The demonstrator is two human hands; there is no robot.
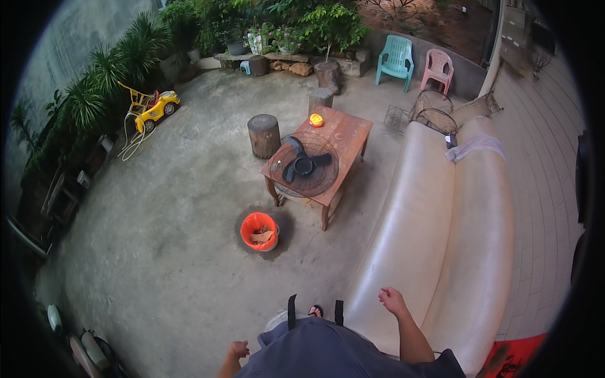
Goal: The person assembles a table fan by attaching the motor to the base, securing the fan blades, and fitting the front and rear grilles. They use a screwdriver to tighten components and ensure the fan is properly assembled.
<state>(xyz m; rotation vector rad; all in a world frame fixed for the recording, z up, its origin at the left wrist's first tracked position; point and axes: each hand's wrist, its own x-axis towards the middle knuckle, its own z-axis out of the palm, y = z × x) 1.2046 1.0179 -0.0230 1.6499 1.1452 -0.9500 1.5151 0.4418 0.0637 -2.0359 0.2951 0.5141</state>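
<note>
apparently, no handling step is under way: nothing is seen to be held. the right hand (393,302) is relaxed, with fingers half curled, and is seen over the near part of the sofa (409,230), apparently without contact; for a touch, it would have to be lowered. whether the left hand (238,349), farther from the sofa, is closed cannot be told. a fan blade (304,166) is seen on the table (350,129), well ahead of both hands.

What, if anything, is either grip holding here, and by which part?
Nothing appears held: no object shows in the left grip or the right grip, the latter seen against the cream sofa.
</note>
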